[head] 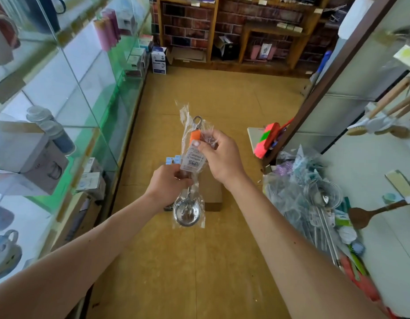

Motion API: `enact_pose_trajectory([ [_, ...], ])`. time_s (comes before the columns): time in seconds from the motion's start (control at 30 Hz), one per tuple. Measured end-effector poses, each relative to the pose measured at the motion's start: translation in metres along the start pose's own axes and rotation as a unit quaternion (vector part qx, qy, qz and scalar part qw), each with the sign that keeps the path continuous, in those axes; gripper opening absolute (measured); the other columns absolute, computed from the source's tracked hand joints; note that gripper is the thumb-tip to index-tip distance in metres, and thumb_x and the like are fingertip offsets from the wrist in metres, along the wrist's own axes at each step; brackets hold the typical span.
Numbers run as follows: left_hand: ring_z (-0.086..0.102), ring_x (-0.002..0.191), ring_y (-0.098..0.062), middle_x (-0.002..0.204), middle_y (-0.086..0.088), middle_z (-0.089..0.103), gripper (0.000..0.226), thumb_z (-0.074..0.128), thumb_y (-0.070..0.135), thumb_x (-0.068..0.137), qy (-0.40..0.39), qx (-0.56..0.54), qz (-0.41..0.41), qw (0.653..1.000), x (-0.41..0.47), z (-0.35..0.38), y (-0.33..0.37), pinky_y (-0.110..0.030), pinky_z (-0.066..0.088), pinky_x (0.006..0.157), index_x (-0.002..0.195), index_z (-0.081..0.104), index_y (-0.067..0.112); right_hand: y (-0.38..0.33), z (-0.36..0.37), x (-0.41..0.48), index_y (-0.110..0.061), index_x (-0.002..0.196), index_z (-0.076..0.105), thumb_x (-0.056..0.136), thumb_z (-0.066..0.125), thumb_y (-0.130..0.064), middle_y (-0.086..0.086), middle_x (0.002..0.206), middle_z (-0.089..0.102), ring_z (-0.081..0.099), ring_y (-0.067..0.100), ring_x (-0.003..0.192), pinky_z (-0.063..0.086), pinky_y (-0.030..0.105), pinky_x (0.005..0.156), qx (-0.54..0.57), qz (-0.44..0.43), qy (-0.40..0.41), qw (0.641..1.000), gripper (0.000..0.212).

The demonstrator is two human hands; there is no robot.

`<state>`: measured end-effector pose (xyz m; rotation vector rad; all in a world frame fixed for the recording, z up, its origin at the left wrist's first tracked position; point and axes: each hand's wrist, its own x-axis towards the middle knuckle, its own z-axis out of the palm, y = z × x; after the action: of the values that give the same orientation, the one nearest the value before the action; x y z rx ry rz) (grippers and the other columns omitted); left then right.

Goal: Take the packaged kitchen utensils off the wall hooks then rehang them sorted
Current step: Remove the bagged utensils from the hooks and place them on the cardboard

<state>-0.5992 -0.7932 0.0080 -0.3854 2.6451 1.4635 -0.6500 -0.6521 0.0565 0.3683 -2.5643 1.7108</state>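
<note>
Ladle, packaged (193, 157): steel bowl, orange grip and a metal hanging loop at the top, sealed in a clear plastic sleeve with a printed label. It is off the hooks, carried by both hands in mid-air above the floor (222, 261), bowl end nearest the person and loop end pointing away. It touches no surface.

Left hand (169, 183): fingers curled round the shaft just above the bowl, taking the weight from below, forearm reaching in from the lower left.

Right hand (220, 155): thumb and fingers pinching the label and loose plastic at the orange grip, wrist bent inward. The hands are apart, one at each end of the pack.

Purpose, judged: this two-point hold keeps the limp sleeve stretched and the label facing up, probably to read the type or free the hanging loop before sorting.

Heap of packaged utensils (314, 203): strainers and long steel handles in plastic, piled along the left edge of the white counter (371, 249). They appear to be unhooked stock awaiting rehanging.

Brushes (378, 123): wooden-handled, hanging from the wall display above the counter's far end.

Spatula, wooden (365, 216): over the counter, just right of the heap; its support is out of view.
</note>
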Motion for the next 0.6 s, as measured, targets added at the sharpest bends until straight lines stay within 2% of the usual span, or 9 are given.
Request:
enact_pose_trajectory([
  [0.13, 0.058, 0.061, -0.011, 0.076, 0.006, 0.068, 0.010, 0.075, 0.018, 0.084, -0.005, 0.015, 0.001, 1.000, 0.028, 0.000, 0.001, -0.024, 0.047, 0.056, 0.093, 0.072, 0.016, 0.013, 0.003, 0.028, -0.023, 0.103, 0.067, 0.093, 0.068, -0.022, -0.017, 0.090, 0.064, 0.059, -0.002, 0.080, 0.048, 0.021, 0.072, 0.013, 0.003, -0.015, 1.000, 0.009],
  [0.27, 0.064, 0.071, -0.017, 0.081, 0.005, 0.070, 0.011, 0.075, 0.018, 0.084, -0.002, 0.026, -0.013, 1.000, 0.058, 0.001, 0.007, -0.026, 0.050, 0.061, 0.094, 0.072, 0.016, 0.025, 0.004, 0.058, -0.018, 0.105, 0.068, 0.094, 0.068, -0.019, -0.012, 0.091, 0.065, 0.058, -0.002, 0.079, 0.044, 0.012, 0.066, 0.028, 0.008, -0.019, 0.999, 0.011],
  [0.37, 0.067, 0.079, -0.021, 0.083, 0.002, 0.071, 0.010, 0.075, 0.017, 0.083, -0.005, 0.027, -0.024, 0.999, 0.079, 0.006, 0.014, -0.026, 0.050, 0.065, 0.093, 0.072, 0.015, 0.032, 0.000, 0.080, -0.017, 0.107, 0.068, 0.094, 0.067, -0.020, -0.009, 0.096, 0.067, 0.059, -0.002, 0.082, 0.046, 0.012, 0.067, 0.025, 0.005, -0.031, 0.999, 0.013],
  [0.5, 0.068, 0.078, -0.025, 0.082, 0.001, 0.072, 0.007, 0.076, 0.015, 0.082, -0.008, 0.032, -0.026, 0.999, 0.106, 0.008, 0.031, -0.032, 0.053, 0.067, 0.087, 0.072, 0.018, 0.040, -0.012, 0.111, -0.015, 0.107, 0.069, 0.093, 0.068, -0.022, -0.007, 0.097, 0.068, 0.060, -0.001, 0.081, 0.048, 0.021, 0.071, 0.030, 0.011, -0.032, 0.999, 0.015],
  [0.6, 0.065, 0.072, -0.021, 0.081, 0.001, 0.072, 0.006, 0.076, 0.016, 0.082, -0.012, 0.041, -0.025, 0.999, 0.124, 0.006, 0.044, -0.034, 0.054, 0.067, 0.085, 0.071, 0.019, 0.041, -0.020, 0.134, -0.014, 0.108, 0.069, 0.094, 0.067, -0.023, -0.010, 0.095, 0.066, 0.058, -0.008, 0.076, 0.046, 0.015, 0.068, 0.021, 0.002, -0.038, 0.999, 0.016],
])
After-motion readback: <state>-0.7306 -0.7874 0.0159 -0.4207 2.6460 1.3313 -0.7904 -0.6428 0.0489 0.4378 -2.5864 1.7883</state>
